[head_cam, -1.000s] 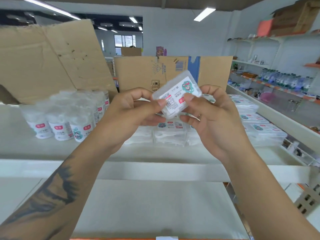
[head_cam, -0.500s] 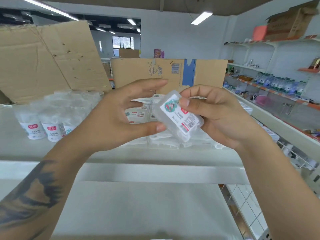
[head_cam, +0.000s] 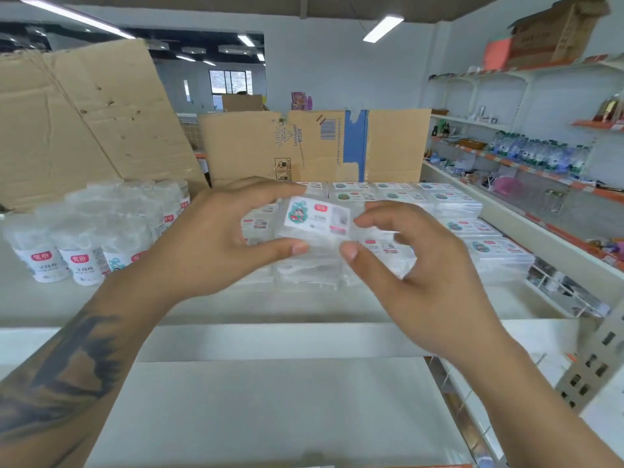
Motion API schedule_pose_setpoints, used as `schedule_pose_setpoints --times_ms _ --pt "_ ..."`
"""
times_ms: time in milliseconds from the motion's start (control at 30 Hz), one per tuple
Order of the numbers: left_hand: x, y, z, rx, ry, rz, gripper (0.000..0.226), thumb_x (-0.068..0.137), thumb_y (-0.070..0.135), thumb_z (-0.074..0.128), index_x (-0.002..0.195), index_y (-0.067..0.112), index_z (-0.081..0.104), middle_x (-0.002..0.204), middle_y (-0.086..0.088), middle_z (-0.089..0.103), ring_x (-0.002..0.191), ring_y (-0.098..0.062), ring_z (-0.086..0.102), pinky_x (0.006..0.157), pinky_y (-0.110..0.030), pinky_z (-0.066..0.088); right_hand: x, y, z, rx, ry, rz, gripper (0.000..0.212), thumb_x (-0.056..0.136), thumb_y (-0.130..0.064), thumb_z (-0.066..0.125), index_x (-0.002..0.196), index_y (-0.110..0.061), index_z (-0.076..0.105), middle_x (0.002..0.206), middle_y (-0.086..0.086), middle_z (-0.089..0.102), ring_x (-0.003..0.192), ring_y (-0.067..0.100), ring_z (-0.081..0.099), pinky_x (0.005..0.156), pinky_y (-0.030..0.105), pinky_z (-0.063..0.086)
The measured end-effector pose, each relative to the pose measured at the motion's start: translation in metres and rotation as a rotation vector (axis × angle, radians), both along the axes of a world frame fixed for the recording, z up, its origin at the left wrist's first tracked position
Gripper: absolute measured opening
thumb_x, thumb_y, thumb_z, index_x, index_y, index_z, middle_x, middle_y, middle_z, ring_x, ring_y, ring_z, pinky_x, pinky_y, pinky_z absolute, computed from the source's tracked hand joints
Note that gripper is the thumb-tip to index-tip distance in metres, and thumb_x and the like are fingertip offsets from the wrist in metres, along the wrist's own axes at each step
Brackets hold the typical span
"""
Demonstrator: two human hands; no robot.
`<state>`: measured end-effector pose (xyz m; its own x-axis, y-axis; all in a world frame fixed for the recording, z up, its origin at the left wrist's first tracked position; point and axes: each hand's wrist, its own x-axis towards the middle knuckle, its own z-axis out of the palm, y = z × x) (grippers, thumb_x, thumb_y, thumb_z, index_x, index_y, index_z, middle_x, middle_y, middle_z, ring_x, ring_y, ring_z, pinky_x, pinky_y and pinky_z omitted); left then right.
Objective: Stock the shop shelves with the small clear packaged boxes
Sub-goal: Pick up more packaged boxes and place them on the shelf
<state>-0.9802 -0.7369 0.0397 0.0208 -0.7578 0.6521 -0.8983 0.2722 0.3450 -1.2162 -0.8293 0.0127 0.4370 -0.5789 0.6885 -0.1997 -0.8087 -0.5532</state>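
You can read "DIAMOND", printed sideways beside a diamond logo and a barcode, on the cardboard box at the shelf's back edge. Red badges on the clear box and tubs are too blurred to read.

Small clear box: transparent plastic, white label with teal cartoon figure and red logo facing up, lying flat at centre frame atop a stack. Stocked clear boxes: same labels, flat in stacked rows across centre-right of the white shelf.
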Motion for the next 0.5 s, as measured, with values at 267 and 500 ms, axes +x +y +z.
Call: schedule_pose_setpoints --times_ms 267,500 --pt "0.035 -0.062 0.006 0.239 0.01 0.304 0.065 0.081 0.069 0.072 0.139 0.042 0.059 0.138 0.013 0.063 0.126 -0.019 0.059 0.104 -0.043 0.05 -0.003 0.025 -0.083 -0.371 0.357 -0.342 0.06 0.097 -0.067 0.048 0.138 -0.024 0.061 0.157 0.01 0.044 0.145 0.035 0.04 0.115 0.056 0.032" --pt "0.034 -0.083 0.011 0.341 -0.016 0.308 0.06 0.087 0.061 0.07 0.141 0.035 0.058 0.143 0.008 0.06 0.131 -0.021 0.054 0.107 -0.039 0.044 0.007 0.022 -0.096 -0.514 0.234 -0.448 0.052 0.092 -0.064 0.058 0.108 -0.018 0.076 0.136 0.009 0.063 0.123 0.034 0.06 0.098 0.051 0.044"
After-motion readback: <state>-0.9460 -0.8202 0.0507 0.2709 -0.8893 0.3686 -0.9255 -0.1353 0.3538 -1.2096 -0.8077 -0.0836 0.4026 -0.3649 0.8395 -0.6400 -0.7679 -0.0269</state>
